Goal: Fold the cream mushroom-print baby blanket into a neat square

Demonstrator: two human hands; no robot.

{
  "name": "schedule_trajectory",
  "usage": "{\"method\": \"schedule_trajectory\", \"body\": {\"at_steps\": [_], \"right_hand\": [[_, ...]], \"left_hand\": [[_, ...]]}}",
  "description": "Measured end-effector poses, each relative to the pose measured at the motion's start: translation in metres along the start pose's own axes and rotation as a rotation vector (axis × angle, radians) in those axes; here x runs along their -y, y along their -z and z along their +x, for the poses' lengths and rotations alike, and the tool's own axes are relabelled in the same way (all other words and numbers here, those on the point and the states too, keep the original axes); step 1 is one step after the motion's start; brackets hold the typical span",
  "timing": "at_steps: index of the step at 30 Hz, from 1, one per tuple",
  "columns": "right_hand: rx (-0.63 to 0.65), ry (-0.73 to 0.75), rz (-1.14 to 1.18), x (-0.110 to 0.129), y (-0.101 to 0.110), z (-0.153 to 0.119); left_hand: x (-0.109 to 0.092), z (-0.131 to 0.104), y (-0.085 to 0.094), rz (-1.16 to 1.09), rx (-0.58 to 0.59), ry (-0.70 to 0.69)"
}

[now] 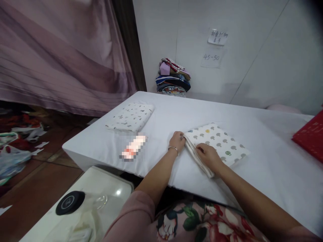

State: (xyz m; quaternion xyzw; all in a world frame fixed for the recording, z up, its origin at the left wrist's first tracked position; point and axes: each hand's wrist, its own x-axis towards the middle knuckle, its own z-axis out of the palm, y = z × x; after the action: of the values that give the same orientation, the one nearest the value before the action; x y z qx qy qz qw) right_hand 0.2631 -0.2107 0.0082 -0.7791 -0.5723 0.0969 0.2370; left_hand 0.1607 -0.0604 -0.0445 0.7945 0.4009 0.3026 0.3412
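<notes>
A folded white cloth with grey mushroom prints (pixel 223 143) lies at an angle on the white-covered table (pixel 267 158). My left hand (pixel 177 141), with a bracelet at the wrist, is closed on the cloth's far left corner. Bent fingers of my right hand (pixel 209 156) pinch its layered near-left edge, around the middle. Another folded white cloth, printed with small dark leaves (pixel 132 116), rests on the table farther left. Between that cloth and my left arm is a blurred-out, pixelated object (pixel 133 148).
A stack of folded fabrics (pixel 173 79) stands behind the table by the wall. Red fabric (pixel 310 136) is at the right edge. A white surface with a round black object (pixel 70 202) sits lower left. Pink curtain (pixel 75 53) hangs at left, plastic bags (pixel 15 161) beneath.
</notes>
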Motion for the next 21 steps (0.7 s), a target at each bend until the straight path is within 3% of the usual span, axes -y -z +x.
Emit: {"method": "schedule_trajectory", "body": {"at_steps": [8,13,21], "right_hand": [[0.073,-0.009,-0.163,0.004,-0.004,-0.004],[0.067,-0.001,-0.197,0.002,-0.005,-0.004],[0.009,-0.005,0.036,-0.007,-0.006,-0.005]], "left_hand": [[0.004,0.002,-0.002,-0.027,0.005,0.017],[0.003,0.0,0.0,-0.033,0.027,-0.058],[0.003,0.001,-0.002,-0.016,0.057,-0.101]]}}
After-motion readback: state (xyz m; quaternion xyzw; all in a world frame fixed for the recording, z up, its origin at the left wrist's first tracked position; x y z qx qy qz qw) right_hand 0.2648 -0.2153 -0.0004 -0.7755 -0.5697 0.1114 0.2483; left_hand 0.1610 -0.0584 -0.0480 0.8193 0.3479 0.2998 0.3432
